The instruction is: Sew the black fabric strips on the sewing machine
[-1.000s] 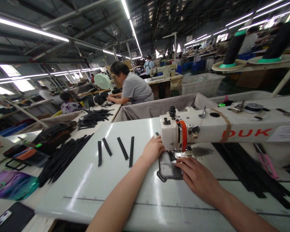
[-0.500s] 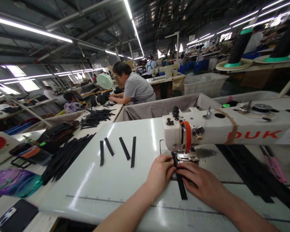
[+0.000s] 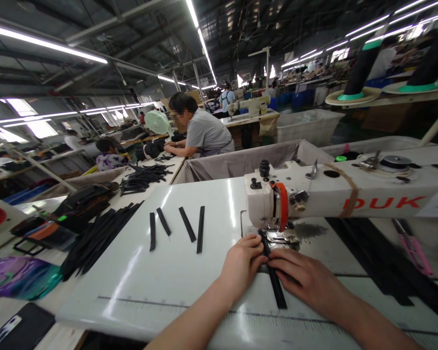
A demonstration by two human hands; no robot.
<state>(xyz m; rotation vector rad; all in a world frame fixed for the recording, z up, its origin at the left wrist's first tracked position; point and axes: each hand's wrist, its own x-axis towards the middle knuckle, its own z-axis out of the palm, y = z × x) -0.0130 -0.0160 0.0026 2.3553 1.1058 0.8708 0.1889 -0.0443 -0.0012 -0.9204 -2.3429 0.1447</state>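
A narrow black strip [image 3: 276,288] lies under the needle area of the white sewing machine [image 3: 314,192], its near end pointing toward me on the pale tabletop [image 3: 160,282]. On the strip's left side, my left hand [image 3: 242,262] pinches its edge close to the presser foot. From the right, my right hand [image 3: 301,272] has its fingertips closed on the same strip, a little nearer to me. The hands almost meet at the strip. Several short black strips [image 3: 187,224] lie apart on the tabletop to the left.
A pile of black strips [image 3: 98,238] and a dark phone [image 3: 22,326] lie at the left. Longer black strips [image 3: 372,262] and pink-handled scissors [image 3: 416,250] are right of my hands. A person in grey [image 3: 208,131] works beyond the table.
The strip's near end has shifted slightly toward me and to the right. Both hands have stayed at the strip with only small shifts. The camera view has moved slightly.
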